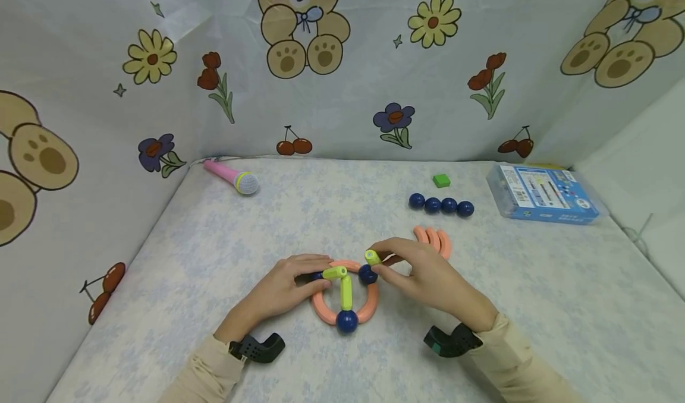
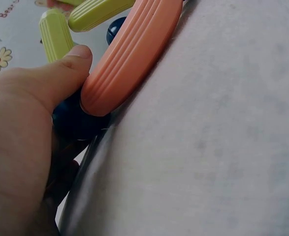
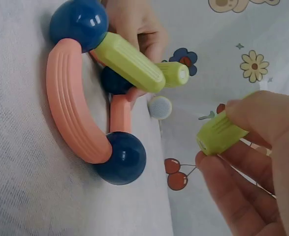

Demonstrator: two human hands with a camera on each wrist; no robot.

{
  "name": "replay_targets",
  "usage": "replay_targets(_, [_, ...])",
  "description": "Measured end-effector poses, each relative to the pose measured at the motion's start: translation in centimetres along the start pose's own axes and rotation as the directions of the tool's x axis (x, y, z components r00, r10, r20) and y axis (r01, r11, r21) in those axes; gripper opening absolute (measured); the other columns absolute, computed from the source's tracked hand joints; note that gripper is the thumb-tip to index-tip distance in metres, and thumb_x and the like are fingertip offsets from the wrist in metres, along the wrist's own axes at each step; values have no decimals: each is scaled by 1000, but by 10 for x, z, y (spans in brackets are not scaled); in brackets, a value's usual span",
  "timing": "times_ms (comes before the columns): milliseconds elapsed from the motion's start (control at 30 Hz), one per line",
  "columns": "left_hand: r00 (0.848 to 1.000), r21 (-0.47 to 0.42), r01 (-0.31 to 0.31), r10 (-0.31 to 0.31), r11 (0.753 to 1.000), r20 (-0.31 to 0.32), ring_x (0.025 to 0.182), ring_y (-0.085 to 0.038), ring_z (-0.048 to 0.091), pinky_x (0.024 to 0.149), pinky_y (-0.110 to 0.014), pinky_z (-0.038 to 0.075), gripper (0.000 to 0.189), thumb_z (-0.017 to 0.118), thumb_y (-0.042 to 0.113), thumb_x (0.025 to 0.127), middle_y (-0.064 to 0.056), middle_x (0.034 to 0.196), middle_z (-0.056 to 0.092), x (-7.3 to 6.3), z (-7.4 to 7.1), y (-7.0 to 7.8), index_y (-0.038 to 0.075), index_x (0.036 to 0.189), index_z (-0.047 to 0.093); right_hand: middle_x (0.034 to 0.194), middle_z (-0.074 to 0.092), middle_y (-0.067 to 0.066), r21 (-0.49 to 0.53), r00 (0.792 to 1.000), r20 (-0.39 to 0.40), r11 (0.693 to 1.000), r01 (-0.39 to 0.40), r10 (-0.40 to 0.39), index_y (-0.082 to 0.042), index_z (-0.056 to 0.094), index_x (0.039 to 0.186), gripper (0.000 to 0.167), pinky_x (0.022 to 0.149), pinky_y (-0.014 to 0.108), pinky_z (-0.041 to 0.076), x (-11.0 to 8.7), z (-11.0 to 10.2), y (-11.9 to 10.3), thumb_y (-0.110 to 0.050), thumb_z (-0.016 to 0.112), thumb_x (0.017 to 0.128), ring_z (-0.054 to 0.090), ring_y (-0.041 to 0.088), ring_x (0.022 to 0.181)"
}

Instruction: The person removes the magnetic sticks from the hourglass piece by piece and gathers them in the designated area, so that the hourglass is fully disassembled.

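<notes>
A ring of curved orange magnetic rods (image 1: 323, 309) and dark blue balls (image 1: 346, 321) lies on the table. Two yellow-green rods (image 1: 346, 293) slant up from the front and left balls, their upper ends close together over the ring. My left hand (image 1: 289, 281) grips the left ball (image 2: 75, 118), thumb on the near side, fingers mostly hidden behind it. Between the thumb and fingertips of my right hand (image 1: 423, 269) is a third yellow-green rod (image 3: 222, 132). The right wrist view shows a gap between this rod and the right ball (image 3: 120, 158).
Several loose curved orange rods (image 1: 433, 239) lie just beyond my right hand. Farther back are a row of blue balls (image 1: 448, 205), a green block (image 1: 441, 180) and a blue-and-clear box (image 1: 546, 194). A pink toy microphone (image 1: 230, 176) sits at the back left.
</notes>
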State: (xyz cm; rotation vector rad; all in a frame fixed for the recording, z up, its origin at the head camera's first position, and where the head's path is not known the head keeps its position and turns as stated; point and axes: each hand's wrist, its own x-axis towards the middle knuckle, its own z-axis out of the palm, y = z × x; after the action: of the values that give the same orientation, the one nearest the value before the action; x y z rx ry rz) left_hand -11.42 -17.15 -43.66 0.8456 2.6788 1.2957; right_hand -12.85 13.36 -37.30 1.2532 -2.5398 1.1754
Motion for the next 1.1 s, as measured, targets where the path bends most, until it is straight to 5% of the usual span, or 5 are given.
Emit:
replay_targets(200, [1000,-2,10,-10,1000,6,139,-25,54,114,-50,44,47,71,42,98,-2,144,63,0,1,-1,18,138,67,127,68,5,47,992,-27,991,-125,126,-14,59,141,41,85,28,61,-14,-8,-6,-7,66,101,74,11,97])
replay_targets(533, [1000,-5,19,-19,1000,17,140,-27,53,115,-51,43,48,70,42,98,-3,144,63,0,-1,0,16,139,67,118,70,6,-27,966,-161,978,-207,200,-9,56,143,70,77,24,61,-48,-18,3,6,85,81,71,6,88])
replay_targets(833, [1000,-7,17,-17,1000,7,140,-26,53,115,-51,43,47,71,41,98,-3,144,63,0,1,1,17,138,68,110,68,-3,-115,971,-173,976,-184,163,-9,66,129,62,68,27,61,-80,-28,23,-7,93,73,64,9,85])
replay_targets(1100, [1000,-3,6,-6,1000,-8,138,-24,55,113,-49,45,46,72,40,97,-2,142,64,1,2,-2,17,137,68,116,69,2,-221,960,-137,937,-270,245,-10,69,126,57,70,26,59,-97,-47,37,-20,94,76,64,13,88])
